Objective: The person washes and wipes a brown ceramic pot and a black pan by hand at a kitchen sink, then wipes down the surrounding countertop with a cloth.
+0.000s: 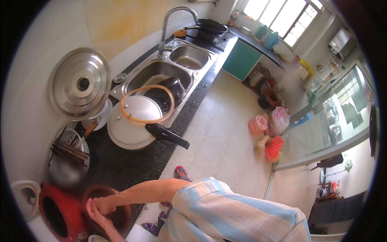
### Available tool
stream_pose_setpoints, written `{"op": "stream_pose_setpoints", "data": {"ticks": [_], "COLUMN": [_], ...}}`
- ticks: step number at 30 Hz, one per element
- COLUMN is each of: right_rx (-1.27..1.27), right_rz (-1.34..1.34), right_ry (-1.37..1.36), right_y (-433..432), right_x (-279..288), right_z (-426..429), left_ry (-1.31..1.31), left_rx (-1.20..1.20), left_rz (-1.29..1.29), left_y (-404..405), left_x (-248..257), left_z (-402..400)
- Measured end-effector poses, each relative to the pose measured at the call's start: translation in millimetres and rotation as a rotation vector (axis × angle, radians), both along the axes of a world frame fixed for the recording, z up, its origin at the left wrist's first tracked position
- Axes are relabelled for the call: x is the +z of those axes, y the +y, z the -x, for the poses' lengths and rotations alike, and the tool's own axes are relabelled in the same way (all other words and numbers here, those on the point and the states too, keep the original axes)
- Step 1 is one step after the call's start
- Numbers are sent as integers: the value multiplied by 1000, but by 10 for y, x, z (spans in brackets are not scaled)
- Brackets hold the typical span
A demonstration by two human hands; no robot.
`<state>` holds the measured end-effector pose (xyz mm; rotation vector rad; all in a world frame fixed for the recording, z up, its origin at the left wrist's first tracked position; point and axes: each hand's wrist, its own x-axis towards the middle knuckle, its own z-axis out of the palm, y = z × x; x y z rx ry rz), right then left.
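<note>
My right hand [107,205] and my left hand [96,214] are pressed together above a reddish-brown bowl [124,222] on the counter. The fingers overlap, and anything between the palms is hidden. To the left of the bowl stands a red container [57,211] with a dark round opening. A pressure cooker lid [133,133] with a black handle [167,136] lies farther along the counter, partly over the sink edge. Its orange sealing ring [173,104] rests loosely on top, tilted out over the sink.
A double-bowl steel sink [148,68] holds a dark pot [166,92]. A large steel lid [68,87] leans against the wall, near a rack of chopsticks [71,149]. Water drops spot the black counter [121,163]. A black wok [211,27] sits on the hob. Bags [279,121] stand on the floor.
</note>
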<state>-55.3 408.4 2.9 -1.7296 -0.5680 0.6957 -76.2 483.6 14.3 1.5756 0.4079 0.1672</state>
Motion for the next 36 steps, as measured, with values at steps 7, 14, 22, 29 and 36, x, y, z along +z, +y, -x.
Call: {"op": "stream_pose_setpoints", "data": {"ticks": [7,14,22,29,36], "right_rx": [71,68,-102,-86,4], "right_rz": [130,31,236,435,530], "right_ry": [100,-232,-326,-321,-389], "right_y": [-39,259,49,144,-212], "right_x": [-67,-343,-527,-351,-336], "right_z": [-190,-227,-340,-196,-369], "left_ry": [122,46,-28,32,51], "left_rx": [91,161,227,290,404], "left_rz": [-16,-116,-168,-99,-188], "left_y": [-106,150,158,262,-68], "left_x": [36,-176,-465,-582,-686], "left_z": [-84,-324,-412,-409,-600]}}
